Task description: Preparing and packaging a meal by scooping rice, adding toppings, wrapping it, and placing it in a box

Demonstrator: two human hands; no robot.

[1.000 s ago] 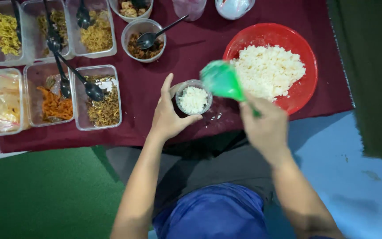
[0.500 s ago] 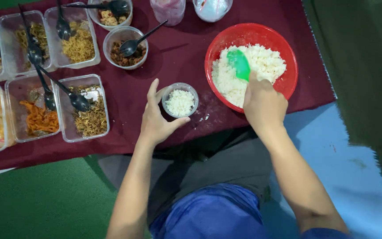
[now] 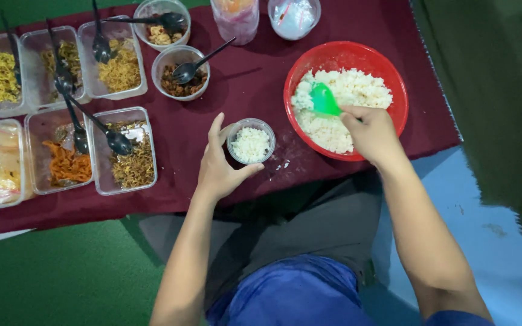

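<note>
Since the earlier frame, the right hand [image 3: 371,131] has carried the green scoop [image 3: 324,100] from above the small cup down into the red bowl [image 3: 394,84], where its blade now rests in the white rice [image 3: 348,90]. The left hand [image 3: 220,166] has kept its place at the cup.

Right hand: clenched around the scoop handle, knuckles up, positioned over the bowl's 5 o'clock edge. The scoop blade lies at about 10 o'clock from the hand, touching the rice.

Left hand: grasping the small clear cup [image 3: 251,142], thumb and fingers curved round its 9 o'clock side. The cup stands upright on the dark red cloth [image 3: 255,72], holds white rice, and sits just beside the bowl at the bowl's 8 o'clock. A few loose grains lie on the cloth between cup and bowl.

At 10 o'clock from the cup stands a round tub [image 3: 180,72] of brown food with a black spoon [image 3: 203,63] resting in it. At 9 o'clock, well apart, stand rectangular trays [image 3: 122,151] of yellow, orange and brown food, each with a black spoon.
</note>
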